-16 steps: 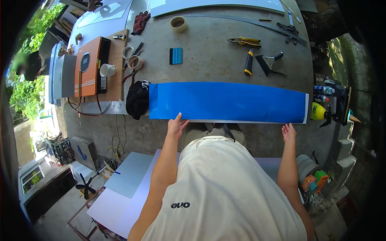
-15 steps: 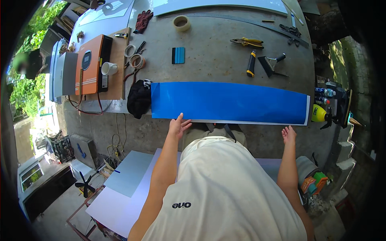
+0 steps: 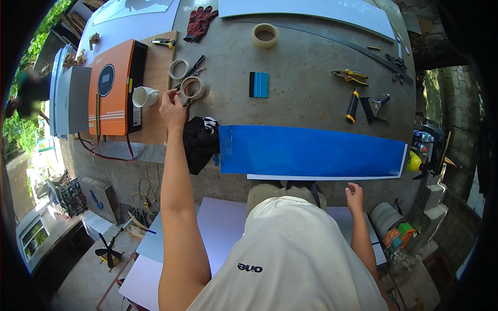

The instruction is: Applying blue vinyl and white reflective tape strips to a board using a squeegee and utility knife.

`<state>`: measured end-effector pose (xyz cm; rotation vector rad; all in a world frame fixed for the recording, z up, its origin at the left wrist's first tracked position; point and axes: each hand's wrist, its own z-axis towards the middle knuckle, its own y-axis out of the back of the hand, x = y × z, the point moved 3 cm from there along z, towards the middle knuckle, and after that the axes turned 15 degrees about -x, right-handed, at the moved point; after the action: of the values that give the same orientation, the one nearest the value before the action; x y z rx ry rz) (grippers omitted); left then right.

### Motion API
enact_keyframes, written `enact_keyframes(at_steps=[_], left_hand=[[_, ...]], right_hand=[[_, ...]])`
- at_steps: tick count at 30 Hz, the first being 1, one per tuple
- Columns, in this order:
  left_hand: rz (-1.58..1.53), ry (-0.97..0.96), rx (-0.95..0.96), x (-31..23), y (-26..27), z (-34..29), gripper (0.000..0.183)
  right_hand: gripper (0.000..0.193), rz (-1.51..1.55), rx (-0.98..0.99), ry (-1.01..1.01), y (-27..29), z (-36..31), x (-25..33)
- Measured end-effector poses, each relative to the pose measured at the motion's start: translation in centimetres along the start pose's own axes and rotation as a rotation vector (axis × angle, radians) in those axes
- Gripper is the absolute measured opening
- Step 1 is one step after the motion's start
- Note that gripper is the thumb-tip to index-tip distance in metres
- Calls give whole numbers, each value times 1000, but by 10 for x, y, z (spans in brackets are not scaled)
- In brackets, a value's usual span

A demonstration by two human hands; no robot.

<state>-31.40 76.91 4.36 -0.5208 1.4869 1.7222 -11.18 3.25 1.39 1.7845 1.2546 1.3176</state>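
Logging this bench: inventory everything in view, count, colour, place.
sheet: 1, blue, near table edge
table: 1, grey, centre
small tape rolls: 2, pale, table's left
wide tape roll: 1, tan, far centre
cloth: 1, black, left of sheet
glove: 1, dark red, far left
squeegee: 1, blue, mid-table
pliers: 1, yellow, right
handled tool: 1, black-yellow, near pliers
scraper: 1, black, right
ruler: 1, grey, far right
panel: 1, white, far edge
unit: 1, orange, left
mug: 1, white, beside unit
box: 1, grey, left of unit
spray bottle: 1, yellow, right of table
other clutter: uncounted, mostly small
left hand: 1, bare, at nearer small roll, grip unclear
right hand: 1, bare, near side of sheet, apart
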Motion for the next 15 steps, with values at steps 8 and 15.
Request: enact_keyframes(at_steps=[8, 15], left_hand=[[414, -452, 278, 47, -85, 101, 29], [363, -337, 538, 54, -95, 120, 36]], right_hand=[[29, -11, 11, -69, 4, -70, 91], [27, -26, 28, -130, -10, -110, 100]])
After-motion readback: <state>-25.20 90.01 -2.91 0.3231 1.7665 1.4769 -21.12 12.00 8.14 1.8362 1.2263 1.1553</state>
